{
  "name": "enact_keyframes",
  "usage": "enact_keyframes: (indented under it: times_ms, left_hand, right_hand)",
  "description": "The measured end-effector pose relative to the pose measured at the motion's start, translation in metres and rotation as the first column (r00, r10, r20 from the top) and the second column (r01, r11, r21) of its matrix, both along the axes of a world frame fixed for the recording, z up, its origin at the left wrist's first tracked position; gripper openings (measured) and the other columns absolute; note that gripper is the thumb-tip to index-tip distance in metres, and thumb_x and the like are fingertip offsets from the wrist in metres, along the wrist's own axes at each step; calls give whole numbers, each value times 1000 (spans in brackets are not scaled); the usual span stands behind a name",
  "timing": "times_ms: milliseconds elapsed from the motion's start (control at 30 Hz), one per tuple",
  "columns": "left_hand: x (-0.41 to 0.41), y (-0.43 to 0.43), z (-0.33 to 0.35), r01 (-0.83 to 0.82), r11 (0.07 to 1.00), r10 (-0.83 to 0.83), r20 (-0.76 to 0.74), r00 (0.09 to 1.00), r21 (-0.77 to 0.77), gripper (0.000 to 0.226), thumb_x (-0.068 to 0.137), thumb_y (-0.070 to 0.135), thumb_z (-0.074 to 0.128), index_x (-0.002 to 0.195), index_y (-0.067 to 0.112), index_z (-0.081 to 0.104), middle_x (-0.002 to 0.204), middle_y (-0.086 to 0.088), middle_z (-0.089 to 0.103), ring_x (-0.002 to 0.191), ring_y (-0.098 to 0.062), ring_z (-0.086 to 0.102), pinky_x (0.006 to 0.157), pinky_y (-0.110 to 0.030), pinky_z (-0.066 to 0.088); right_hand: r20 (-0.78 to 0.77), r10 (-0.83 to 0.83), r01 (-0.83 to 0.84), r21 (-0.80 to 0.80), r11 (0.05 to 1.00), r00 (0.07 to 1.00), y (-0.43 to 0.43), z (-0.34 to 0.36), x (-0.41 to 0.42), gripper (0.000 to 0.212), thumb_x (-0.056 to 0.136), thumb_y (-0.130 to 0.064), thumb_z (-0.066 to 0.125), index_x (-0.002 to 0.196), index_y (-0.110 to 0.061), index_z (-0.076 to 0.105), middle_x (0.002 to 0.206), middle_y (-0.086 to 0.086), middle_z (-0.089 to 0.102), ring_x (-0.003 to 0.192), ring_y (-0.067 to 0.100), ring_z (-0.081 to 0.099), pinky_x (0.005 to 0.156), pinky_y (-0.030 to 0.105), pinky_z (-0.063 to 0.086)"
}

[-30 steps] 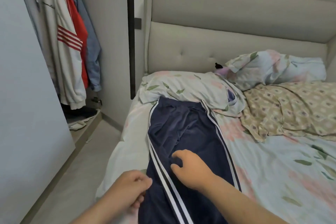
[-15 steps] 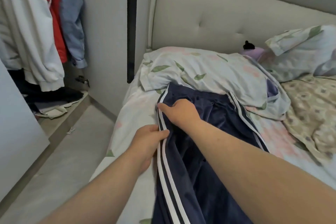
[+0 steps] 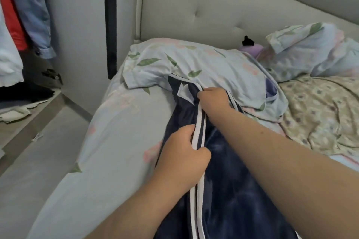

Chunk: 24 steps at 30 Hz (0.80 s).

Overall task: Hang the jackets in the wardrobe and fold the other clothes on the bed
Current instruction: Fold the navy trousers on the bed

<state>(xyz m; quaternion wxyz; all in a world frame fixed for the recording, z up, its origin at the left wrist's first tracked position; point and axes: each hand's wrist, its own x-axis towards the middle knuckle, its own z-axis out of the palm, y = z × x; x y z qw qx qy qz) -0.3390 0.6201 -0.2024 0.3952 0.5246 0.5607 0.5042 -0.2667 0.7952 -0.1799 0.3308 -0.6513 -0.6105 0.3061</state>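
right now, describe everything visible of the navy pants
The navy pants look soft and velvety, with twin white stripes down the side seam. They lie lengthwise on the floral bed sheet, far end touching the floral pillow. The left hand grips the striped edge midway; the right hand pinches it further up.

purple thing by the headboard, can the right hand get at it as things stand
Probably not yet: the right hand grips the navy trousers, and the floral pillow lies between it and the purple thing; nothing blocks a reach over the pillow.
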Motion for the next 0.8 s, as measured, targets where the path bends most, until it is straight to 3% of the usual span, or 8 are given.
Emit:
enact_keyframes:
  times_ms: [100,167,233,367,433,533,633,800]
  left_hand:
    - [43,14,7,76,997,-76,29,997,11,3,79,8,52,81,8,53,66,-2,50,54,-13,41,47,-21,33]
    - [70,23,6,131,991,-131,13,991,-18,13,81,10,53,75,11,42,67,0,44,55,-13,37,46,-20,30]
    - [91,30,0,225,969,-227,-4,974,-102,20,85,12,55,74,14,38,68,0,41,58,-16,41,51,-27,35]
    - [108,23,-10,464,847,-444,134,886,-260,22,88,18,58,70,15,45,68,2,46,61,-11,50,61,-22,46]
    - [108,9,-6,513,817,-515,67,855,-263,30,91,23,58,67,29,41,70,13,45,57,3,43,52,-7,37]
    - [94,-19,1,519,836,-544,-140,827,-177,3,92,40,53,93,40,56,95,18,55,83,4,49,74,-8,38]
    - [47,-42,-10,241,970,-230,-481,846,-40,49,91,46,53,138,44,39,136,29,41,124,7,35,100,-12,26]
    - [-23,-86,-35,-201,954,74,-475,877,-222,35,76,25,71,105,39,58,114,6,63,104,-19,61,95,-41,47]
  right_hand:
    - [370,-28,16,36,999,928,8,10,45,24,96,-2,48,112,-10,65,111,10,65,104,32,61,81,30,47]
    - [282,-94,113,-51,992,955,14,9,73,33,102,-11,43,133,-5,53,134,17,57,124,33,54,90,26,46]
    - [31,-173,176,-185,967,984,17,-1,98,38,103,-17,45,137,-1,51,139,20,54,128,34,52,71,10,48]
    - [-189,-301,252,-244,937,935,15,-30,136,35,99,-19,53,129,-2,59,132,19,60,123,37,56,91,37,52]
    - [-312,-289,185,-324,928,905,11,-37,142,28,98,-19,56,120,-2,63,124,19,64,121,39,58,100,48,51]
    - [-534,-289,96,-359,928,794,7,-37,148,36,101,-33,54,121,-5,64,117,18,69,109,34,66,92,50,55]
    - [-612,-306,58,-391,919,730,-20,-27,148,38,101,-45,49,96,-9,63,78,7,68,65,19,66,54,28,54]
    - [-391,-285,90,-447,890,875,-140,-25,164,24,90,-27,65,95,-4,65,75,13,60,61,25,57,54,29,48]
